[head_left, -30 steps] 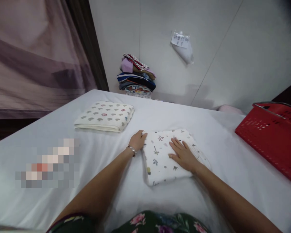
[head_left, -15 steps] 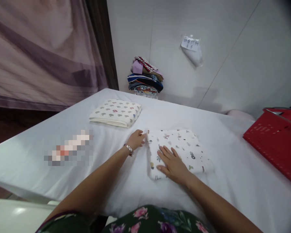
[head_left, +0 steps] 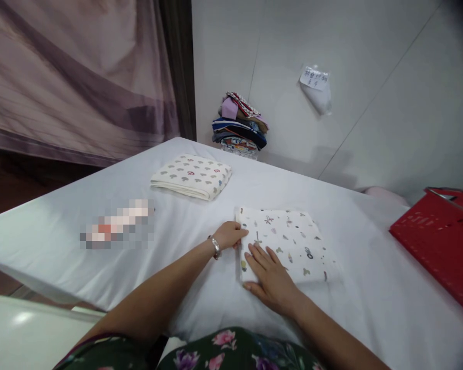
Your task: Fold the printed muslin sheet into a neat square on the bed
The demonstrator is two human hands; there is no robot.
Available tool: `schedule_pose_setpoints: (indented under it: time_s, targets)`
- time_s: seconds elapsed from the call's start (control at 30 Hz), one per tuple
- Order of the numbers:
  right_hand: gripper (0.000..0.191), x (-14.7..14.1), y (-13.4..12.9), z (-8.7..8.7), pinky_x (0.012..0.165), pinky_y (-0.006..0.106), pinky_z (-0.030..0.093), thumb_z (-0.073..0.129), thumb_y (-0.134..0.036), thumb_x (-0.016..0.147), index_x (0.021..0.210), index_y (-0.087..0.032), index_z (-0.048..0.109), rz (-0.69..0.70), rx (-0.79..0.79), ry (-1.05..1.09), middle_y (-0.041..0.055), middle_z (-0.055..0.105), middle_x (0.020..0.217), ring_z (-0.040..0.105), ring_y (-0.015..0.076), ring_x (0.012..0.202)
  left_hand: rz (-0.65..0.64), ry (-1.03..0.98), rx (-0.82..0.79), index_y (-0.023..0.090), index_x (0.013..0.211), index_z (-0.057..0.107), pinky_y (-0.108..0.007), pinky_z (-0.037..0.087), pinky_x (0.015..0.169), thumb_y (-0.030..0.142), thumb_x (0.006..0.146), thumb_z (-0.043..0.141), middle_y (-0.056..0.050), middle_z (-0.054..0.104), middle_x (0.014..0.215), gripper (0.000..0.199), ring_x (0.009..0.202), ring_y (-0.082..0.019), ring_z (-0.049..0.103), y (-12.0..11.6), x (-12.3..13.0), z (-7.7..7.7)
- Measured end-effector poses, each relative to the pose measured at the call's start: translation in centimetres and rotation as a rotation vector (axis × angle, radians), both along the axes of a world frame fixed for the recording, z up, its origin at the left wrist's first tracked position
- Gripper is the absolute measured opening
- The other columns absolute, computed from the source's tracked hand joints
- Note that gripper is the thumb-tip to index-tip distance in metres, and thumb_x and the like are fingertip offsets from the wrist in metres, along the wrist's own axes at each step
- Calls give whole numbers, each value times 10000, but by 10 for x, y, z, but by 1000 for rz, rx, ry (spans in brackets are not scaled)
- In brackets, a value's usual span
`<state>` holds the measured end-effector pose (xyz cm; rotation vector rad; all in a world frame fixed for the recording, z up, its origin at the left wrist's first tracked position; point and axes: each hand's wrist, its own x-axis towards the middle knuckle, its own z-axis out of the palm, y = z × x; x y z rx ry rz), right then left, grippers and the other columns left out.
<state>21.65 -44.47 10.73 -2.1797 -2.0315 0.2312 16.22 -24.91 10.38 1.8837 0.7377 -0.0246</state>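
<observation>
A folded white cloth with small coloured prints [head_left: 293, 239] lies flat on the white-covered table [head_left: 370, 308]. My left hand [head_left: 228, 235], with a silver bracelet at the wrist, pinches the cloth's left edge, thumb on top and the other fingers mostly hidden under it. My right hand [head_left: 272, 277] rests palm down with fingers spread on the cloth's lower left part. Further back on the left is another folded cloth, cream with grey and red prints [head_left: 193, 176], which neither hand touches.
At the right stands a red basket [head_left: 435, 236] with a metal handle. A pixelated item [head_left: 118, 223] lies on the left of the table. Folded clothes [head_left: 241, 126] are stacked by the wall behind. A white stool [head_left: 31, 334] is at the lower left.
My left hand has moved down along the cloth's left edge and closed on it. My right hand has slid slightly toward me and left. The view has shifted a little.
</observation>
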Motion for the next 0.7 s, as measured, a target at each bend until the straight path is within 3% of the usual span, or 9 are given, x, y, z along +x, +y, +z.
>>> schedule_pose_setpoints:
  time_s: [0.2, 0.4, 0.57, 0.7]
  targets:
    - [681, -9, 1, -2, 1086, 509, 157, 447, -499, 837, 1397, -151, 278, -21, -8, -34, 126, 175, 1471, 132, 284, 1353, 11, 23, 26, 181, 525, 489, -244, 385, 428, 404, 707, 545, 9, 546, 446, 293, 382, -129, 511, 4, -1, -2]
    - [677, -14, 0, -13, 1083, 518, 150, 490, -406, 819, 1395, -121, 277, 3, 48, -107, 136, 153, 1474, 101, 299, 1355, 165, -16, 174, 165, 799, 587, -258, 425, 556, 561, 751, 461, -43, 656, 682, 418, 538, -150, 583, 25, 20, -3]
    - [629, -16, -2, -16, 1072, 524, 172, 468, -405, 843, 1384, -135, 295, 10, 108, -129, 135, 193, 1467, 123, 299, 1351, 262, -11, 292, 171, 881, 593, -292, 419, 709, 466, 741, 511, -92, 667, 896, 337, 845, -222, 606, 34, 43, -9]
    - [593, -18, -4, -17, 1062, 528, 192, 465, -397, 856, 1373, -151, 312, 13, 147, -137, 129, 215, 1463, 150, 299, 1346, 304, -13, 356, 183, 894, 591, -296, 407, 752, 386, 747, 509, -82, 661, 950, 263, 903, -219, 590, 32, 44, -16]
